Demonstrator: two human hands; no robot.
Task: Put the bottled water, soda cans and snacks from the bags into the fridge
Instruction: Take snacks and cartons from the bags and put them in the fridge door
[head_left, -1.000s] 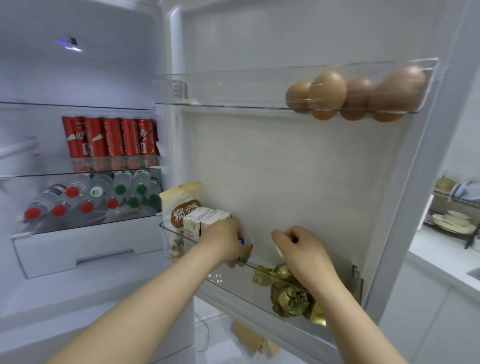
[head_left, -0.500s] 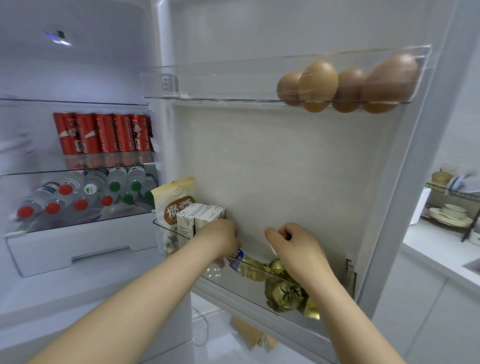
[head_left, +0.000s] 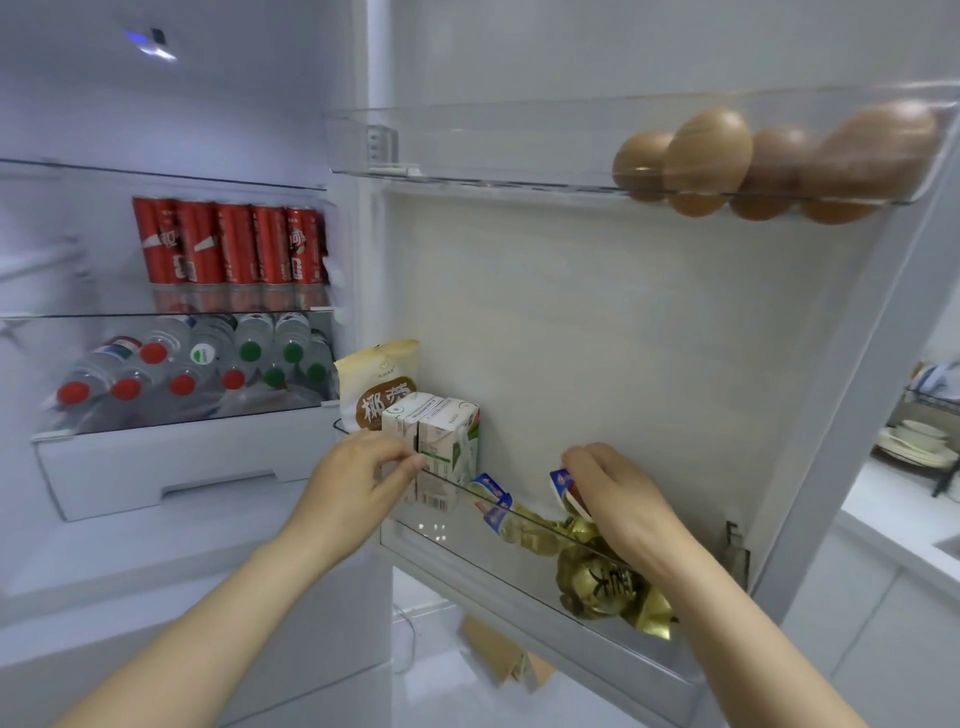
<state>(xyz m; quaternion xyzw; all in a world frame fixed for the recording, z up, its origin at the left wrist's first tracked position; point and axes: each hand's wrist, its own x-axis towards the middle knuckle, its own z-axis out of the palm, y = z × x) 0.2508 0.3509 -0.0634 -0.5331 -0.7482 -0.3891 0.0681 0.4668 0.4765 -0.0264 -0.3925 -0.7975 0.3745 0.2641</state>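
Observation:
The fridge stands open. Red soda cans (head_left: 231, 243) line a glass shelf, and water bottles (head_left: 197, 364) lie on the shelf below. In the lower door bin (head_left: 524, 587) stand a beige snack bag (head_left: 378, 387) and two small cartons (head_left: 439, 449). My left hand (head_left: 363, 480) touches the cartons with curled fingers. My right hand (head_left: 618, 493) pinches a small blue-and-red snack packet (head_left: 566, 488) over the bin. Two more such packets (head_left: 493, 501) lie in the bin beside gold-wrapped snacks (head_left: 602, 582).
Several brown eggs (head_left: 769, 161) sit in the upper door bin (head_left: 467, 150). A white drawer (head_left: 171, 462) closes the fridge bottom. A counter with stacked dishes (head_left: 914, 441) is at the right. Brown paper (head_left: 509, 660) lies on the floor below the door.
My left hand has let go of a blue packet, which now lies in the bin, and moved left onto the cartons. My right hand has lifted slightly, showing the packet it pinches.

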